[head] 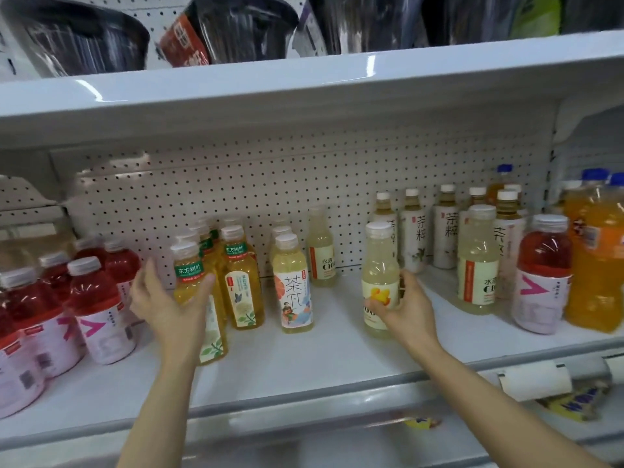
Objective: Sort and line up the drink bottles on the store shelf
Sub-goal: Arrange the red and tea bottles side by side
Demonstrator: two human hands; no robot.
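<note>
My right hand (407, 307) grips a pale lemon drink bottle (380, 265) standing on the white shelf (304, 359), right of centre. My left hand (165, 300) is spread open around the front green-label tea bottle (192, 275), thumb on its right side, fingers behind its left; a firm grip is not evident. Beside it stand more amber tea bottles (241, 282), then a row of pale bottles with a white illustrated label (293, 285). Two more lemon bottles stand apart, one at the back (320, 248) and one at the right (477, 261).
Red drink bottles (96, 305) crowd the shelf's left end. White-label tea bottles (445, 228) line the back right, with a red bottle (543, 275) and orange bottles (597, 258) at the far right. An upper shelf (304, 92) overhangs. Price tag holders (533, 380) sit on the front rail.
</note>
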